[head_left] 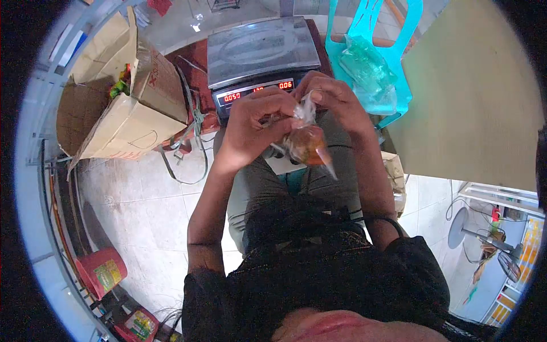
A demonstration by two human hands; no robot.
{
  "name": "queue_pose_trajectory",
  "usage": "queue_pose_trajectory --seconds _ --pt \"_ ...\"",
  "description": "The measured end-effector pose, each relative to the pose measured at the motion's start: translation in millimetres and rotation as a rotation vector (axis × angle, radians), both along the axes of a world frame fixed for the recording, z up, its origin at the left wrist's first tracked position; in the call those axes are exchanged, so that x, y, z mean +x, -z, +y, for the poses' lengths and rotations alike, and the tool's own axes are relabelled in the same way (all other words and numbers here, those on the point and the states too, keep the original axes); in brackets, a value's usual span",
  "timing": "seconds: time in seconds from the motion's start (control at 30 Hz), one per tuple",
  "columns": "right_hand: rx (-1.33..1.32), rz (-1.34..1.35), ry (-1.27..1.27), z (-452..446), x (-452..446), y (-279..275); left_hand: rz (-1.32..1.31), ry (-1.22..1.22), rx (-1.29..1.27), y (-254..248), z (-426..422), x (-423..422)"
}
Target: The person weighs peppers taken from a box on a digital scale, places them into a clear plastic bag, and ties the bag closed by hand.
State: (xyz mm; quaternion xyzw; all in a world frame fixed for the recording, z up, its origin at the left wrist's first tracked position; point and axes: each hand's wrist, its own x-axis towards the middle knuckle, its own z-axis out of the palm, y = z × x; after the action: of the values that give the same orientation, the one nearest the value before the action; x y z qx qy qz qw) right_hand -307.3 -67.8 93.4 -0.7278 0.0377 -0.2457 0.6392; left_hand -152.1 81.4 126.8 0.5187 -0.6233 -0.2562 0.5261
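one clear bag [308, 143] | left hand [253, 118], right hand [335, 98] pinching neck | axis slanted, bottom corner lower-right

On the display [238, 95] of the weighing scale [263, 54] we read three readings in red lit digits: 0.050 at the left, 0.06 at the right, and between them a figure whose lower part the left hand [248, 124] covers, so we cannot be sure of it. On the cardboard box [161, 94] we see a red X-like mark; its other red print escapes us. Labels on two red tubs [85, 272] are too small to read.
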Motion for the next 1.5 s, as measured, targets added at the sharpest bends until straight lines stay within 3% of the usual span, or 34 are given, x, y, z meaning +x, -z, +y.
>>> queue_pose_trajectory --seconds 0.1,0.17,0.27,0.3,0.37,0.43,0.53,0.63,0.73,0.83,0.87,1.03,1.2,1.23,1.33,1.4,1.5 --pt "0.234 -0.024 -0.091 -5 9 19 -0.001 0.043 -0.097 -8 -6 -1" --pt "0.402 -0.004 0.018 16 9 20 0.075 0.017 -0.113 -8 -11 -5" --pt "0.96 -0.277 -0.049 40 25 11 0.47 -0.157 -0.019 -1 -18 -14" --pt "1.134 -0.328 -0.029 52 27 1 0.526 -0.251 0.155 -3 -18 -14" --pt "1.343 -0.398 -0.191 67 42 25 0.418 -0.363 0.081 18 -28 -9" --pt "1.393 -0.433 -0.562 77 57 113 0.33 -0.453 0.028 45 -34 -4" --pt "1.472 -0.028 -0.058 95 46 93 0.242 -0.527 -0.036 81 -36 4" --pt "0.92 0.152 0.012 84 25 79 0.176 -0.546 -0.079 99 -32 16" --pt "-0.202 0.318 0.393 76 18 71 0.176 -0.502 -0.013 99 -24 15" --pt "-0.637 0.02 0.602 60 9 47 0.271 -0.388 0.053 86 -17 11" --pt "-0.664 0.068 0.609 55 8 37 0.28 -0.348 0.083 79 -15 10" --pt "-0.685 0.175 0.504 25 5 10 0.142 -0.261 0.13 53 -7 4" --pt "-0.345 0.04 0.123 2 14 13 0.009 -0.073 -0.009 38 0 13" --pt "-0.276 0.03 0.043 -2 16 15 0.087 -0.055 0.023 32 1 11" --pt "0.149 0.195 -0.16 -8 15 20 0.253 -0.045 0.07 23 3 4" --pt "0.512 0.078 -0.115 9 12 24 0.278 -0.092 0.034 28 -2 2" --pt "0.708 -0.108 -0.179 19 21 60 0.503 -0.221 0.091 30 -12 -3"
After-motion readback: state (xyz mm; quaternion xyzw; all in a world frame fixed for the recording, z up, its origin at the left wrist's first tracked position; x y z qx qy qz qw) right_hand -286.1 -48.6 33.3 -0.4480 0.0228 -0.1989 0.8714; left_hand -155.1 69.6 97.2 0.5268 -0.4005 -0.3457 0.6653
